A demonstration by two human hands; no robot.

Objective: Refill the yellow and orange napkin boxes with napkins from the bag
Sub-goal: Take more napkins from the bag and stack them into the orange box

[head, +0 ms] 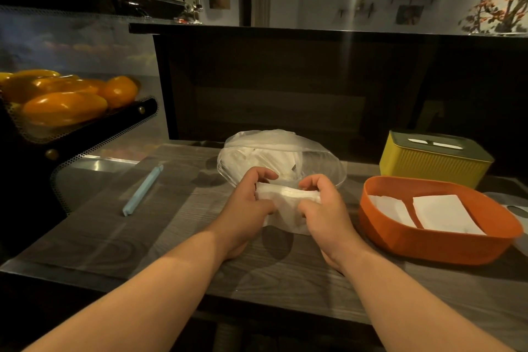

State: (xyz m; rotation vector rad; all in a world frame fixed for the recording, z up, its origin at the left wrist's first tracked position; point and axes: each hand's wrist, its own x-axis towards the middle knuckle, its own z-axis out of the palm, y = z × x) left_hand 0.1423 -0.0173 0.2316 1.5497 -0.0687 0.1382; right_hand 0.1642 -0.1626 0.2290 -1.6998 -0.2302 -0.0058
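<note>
A clear plastic bag point(274, 151) of white napkins lies on the grey wooden counter point(177, 237), its mouth towards me. My left hand point(245, 208) and my right hand point(325, 214) both grip a stack of white napkins point(285, 203) just in front of the bag's mouth. To the right stands the open orange napkin box point(428, 248) with two white napkin piles point(445, 214) inside. Behind it stands the yellow napkin box point(431, 163), its dark lid on and a white napkin showing in the slot.
A light blue bag clip point(143, 191) lies on the counter at the left. A black mesh rack with orange-yellow fruit point(65, 103) stands at the far left. A dark raised counter wall point(285, 80) runs behind the bag. A translucent lid point(514, 208) lies at the right edge.
</note>
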